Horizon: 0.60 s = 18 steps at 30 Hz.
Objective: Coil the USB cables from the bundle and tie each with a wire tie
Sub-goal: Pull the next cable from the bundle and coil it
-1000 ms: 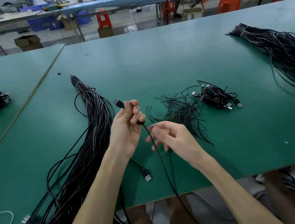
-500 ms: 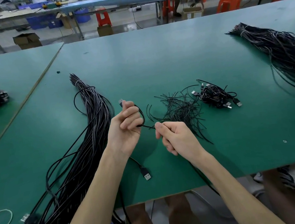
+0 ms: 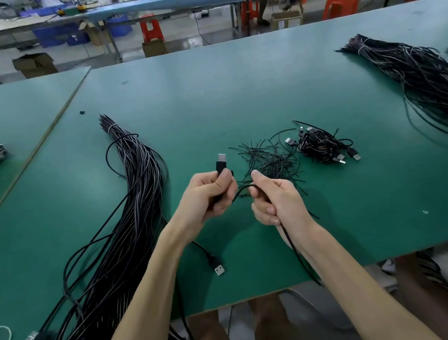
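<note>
Plug (image 3: 222, 163) now upright — blk cable (image 3: 290, 242)

Single head-worn wide-angle camera looking forward and down, facing 12 o'clock across green table (image 3: 235, 89); hovering close over left hand (image 3: 209, 194) and right hand (image 3: 280, 202); near table edge lying at 6 o'clock.

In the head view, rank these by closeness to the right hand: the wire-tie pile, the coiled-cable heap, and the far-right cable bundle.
1. wire-tie pile: on the table just beyond the right hand.
2. coiled-cable heap: past the ties, farther right.
3. far-right cable bundle: at the table's far right, clearly farthest.
</note>
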Available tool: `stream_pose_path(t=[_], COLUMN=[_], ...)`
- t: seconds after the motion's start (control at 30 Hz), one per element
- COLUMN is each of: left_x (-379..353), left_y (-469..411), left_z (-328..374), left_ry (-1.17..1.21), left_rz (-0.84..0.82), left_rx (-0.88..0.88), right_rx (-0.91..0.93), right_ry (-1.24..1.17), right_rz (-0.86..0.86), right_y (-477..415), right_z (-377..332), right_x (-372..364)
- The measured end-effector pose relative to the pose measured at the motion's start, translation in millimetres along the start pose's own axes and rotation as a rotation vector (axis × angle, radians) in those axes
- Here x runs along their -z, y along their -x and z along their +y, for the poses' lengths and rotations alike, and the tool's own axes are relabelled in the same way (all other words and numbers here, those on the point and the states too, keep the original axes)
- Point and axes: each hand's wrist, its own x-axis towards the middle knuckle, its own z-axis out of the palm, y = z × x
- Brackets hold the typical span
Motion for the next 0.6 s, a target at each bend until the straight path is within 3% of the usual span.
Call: stream_pose_path(t=[0.2,0.43,0.6], left_x=[-8,-6,-11], left_y=[-3,-10,-9], left_z=[-14,-25,-20], left_ry=[-0.261,-0.615,-0.297], left_rz=[0.019,0.261,0.188], left_rx=[-0.094,-0.236,-0.186], right_rx=[0.034,0.120,0.149], right_ry=[-0.018,0.072,0.076], right_rz=[0.032,0.021,-0.008], right_y=[0,1,0], right_z=[0,1,3], right_x=[-1,-4,-4])
